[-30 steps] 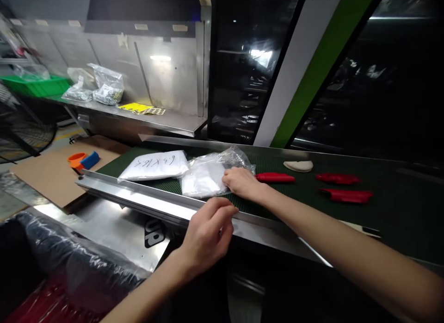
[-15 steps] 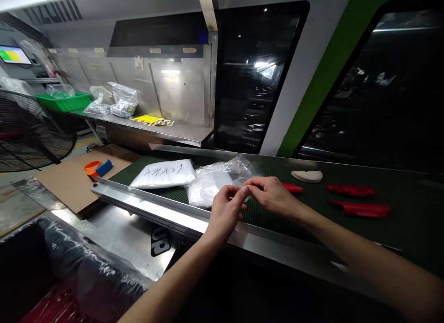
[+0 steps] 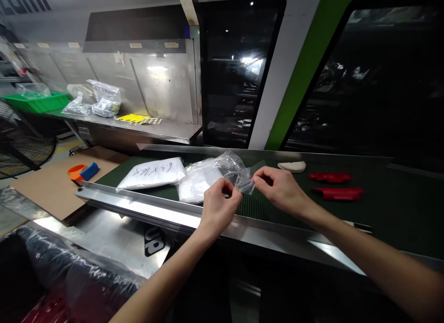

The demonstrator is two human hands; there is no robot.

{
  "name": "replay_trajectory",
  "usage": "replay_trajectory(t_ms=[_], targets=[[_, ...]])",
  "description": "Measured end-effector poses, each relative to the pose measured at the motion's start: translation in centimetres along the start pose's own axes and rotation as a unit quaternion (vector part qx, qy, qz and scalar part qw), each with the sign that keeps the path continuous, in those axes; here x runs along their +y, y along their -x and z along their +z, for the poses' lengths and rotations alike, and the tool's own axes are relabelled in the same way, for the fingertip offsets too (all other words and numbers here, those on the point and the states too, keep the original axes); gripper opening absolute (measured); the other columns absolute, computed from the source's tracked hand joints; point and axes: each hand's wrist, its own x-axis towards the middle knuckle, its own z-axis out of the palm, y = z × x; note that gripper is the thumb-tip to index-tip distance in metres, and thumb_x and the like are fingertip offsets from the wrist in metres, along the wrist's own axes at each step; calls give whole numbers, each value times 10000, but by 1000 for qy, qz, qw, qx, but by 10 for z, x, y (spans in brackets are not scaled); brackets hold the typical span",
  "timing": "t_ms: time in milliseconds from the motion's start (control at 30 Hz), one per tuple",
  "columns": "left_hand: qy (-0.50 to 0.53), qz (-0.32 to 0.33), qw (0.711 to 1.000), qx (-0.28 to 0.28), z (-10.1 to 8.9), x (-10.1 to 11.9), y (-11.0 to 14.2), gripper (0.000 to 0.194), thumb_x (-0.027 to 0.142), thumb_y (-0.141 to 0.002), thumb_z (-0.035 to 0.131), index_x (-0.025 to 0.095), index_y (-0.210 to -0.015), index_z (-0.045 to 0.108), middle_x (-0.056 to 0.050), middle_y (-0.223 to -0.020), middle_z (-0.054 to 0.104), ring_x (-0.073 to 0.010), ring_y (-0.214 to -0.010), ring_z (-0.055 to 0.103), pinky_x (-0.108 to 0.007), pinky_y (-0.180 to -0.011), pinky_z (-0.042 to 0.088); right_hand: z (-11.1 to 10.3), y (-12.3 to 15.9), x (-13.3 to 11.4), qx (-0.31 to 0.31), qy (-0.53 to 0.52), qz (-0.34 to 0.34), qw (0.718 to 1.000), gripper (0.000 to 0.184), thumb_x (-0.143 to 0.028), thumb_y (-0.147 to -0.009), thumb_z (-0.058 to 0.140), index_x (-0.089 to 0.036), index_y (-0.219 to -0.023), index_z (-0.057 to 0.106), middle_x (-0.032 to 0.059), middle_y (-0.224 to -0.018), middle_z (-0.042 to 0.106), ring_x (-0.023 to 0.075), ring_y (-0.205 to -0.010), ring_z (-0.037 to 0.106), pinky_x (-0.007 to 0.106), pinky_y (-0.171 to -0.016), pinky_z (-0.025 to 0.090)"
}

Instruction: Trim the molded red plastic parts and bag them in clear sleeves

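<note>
My left hand (image 3: 218,207) and my right hand (image 3: 277,189) are both pinched on a small clear plastic bag (image 3: 248,183), held just above the dark green conveyor belt (image 3: 388,207). A pile of clear bags (image 3: 204,177) lies on the belt right behind my left hand. Left of that pile rests a white packet with handwriting (image 3: 152,173). Two red plastic parts (image 3: 336,192) and a cream-coloured piece (image 3: 292,166) lie on the belt to the right of my right hand.
A steel rail (image 3: 138,203) edges the belt on my side. A bin lined with black plastic (image 3: 69,276) sits at the lower left. Cardboard with an orange and blue object (image 3: 82,171) lies on the left. Behind are a steel shelf with bags (image 3: 100,98), a green tray (image 3: 36,102) and a fan (image 3: 21,138).
My right hand left the bag pile and the red part beside it; my left hand rose from the rail. Both met and now hold a small clear bag between them.
</note>
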Motion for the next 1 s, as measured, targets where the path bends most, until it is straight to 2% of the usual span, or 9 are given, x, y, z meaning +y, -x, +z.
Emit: replay_trajectory(t_ms=[133, 233, 433, 567, 667, 733, 767, 867, 1000], targets=[[7, 16, 999, 31, -12, 5, -10, 155, 252, -779, 632, 159, -801, 510, 27, -700, 552, -98, -621, 547, -214, -573, 445, -24, -16, 35, -33, 108, 34, 993, 204, -317, -868, 501, -199, -913, 662, 34, -936, 667, 175, -818, 586, 307, -741, 435], [2, 10, 1000, 8, -17, 6, -12, 201, 279, -793, 655, 140, -885, 543, 13, -747, 575, -103, -631, 568, -219, -549, 460, -33, -24, 72, -95, 195, 83, 973, 148, -251, -769, 652, -169, -891, 669, 82, -1040, 649, 236, -935, 581, 398, -825, 442], [-66, -2, 997, -39, -11, -7, -10, 181, 289, -833, 654, 116, -854, 605, -1, -725, 587, -108, -642, 560, -223, -545, 454, -37, -19, 105, -147, 241, 133, 950, 148, -286, -824, 658, -163, -904, 673, 42, -879, 663, 200, -879, 606, 378, -814, 477], [-110, 0, 993, -50, -6, -15, -13, 155, 268, -842, 649, 117, -832, 616, 3, -715, 579, -104, -633, 533, -236, -572, 454, -55, 6, 81, -87, 203, 79, 972, 208, -332, -918, 502, -227, -925, 682, 9, -914, 688, 188, -827, 621, 308, -740, 463], [-131, 6, 990, -49, -2, -16, -14, 135, 250, -850, 634, 119, -828, 611, 8, -707, 572, -108, -637, 527, -245, -591, 447, -69, 45, 44, 81, 190, 5, 978, 214, -351, -940, 472, -224, -997, 635, 9, -897, 680, 173, -703, 606, 302, -622, 450], [-140, 15, 989, -52, 3, -14, -12, 125, 241, -845, 637, 121, -818, 613, 9, -707, 574, -113, -651, 530, -255, -615, 444, -72, 75, 17, 207, 209, -109, 949, 158, -307, -940, 522, -204, -1003, 624, 19, -880, 678, 167, -707, 616, 304, -638, 464], [-142, 19, 988, -57, 6, -13, -10, 119, 234, -840, 640, 122, -812, 615, 9, -704, 575, -114, -656, 530, -259, -624, 442, -71, 89, 5, 231, 221, -160, 934, 140, -256, -945, 528, -193, -1029, 620, 31, -928, 682, 161, -750, 628, 303, -685, 477], [-134, 28, 987, -80, 15, -10, -4, 112, 233, -842, 630, 125, -815, 623, 10, -697, 571, -113, -645, 521, -254, -612, 425, -62, 118, -19, 239, 264, -270, 895, 191, -126, -884, 628, -145, -1074, 618, 53, -989, 689, 153, -874, 643, 292, -808, 485], [-105, 38, 987, -112, 22, -4, 8, 143, 267, -866, 590, 131, -849, 633, 14, -671, 555, -106, -608, 495, -239, -573, 390, -48, 128, -19, 208, 262, -338, 880, 303, 0, -776, 696, -68, -1061, 621, 99, -968, 690, 189, -906, 649, 311, -836, 519]])
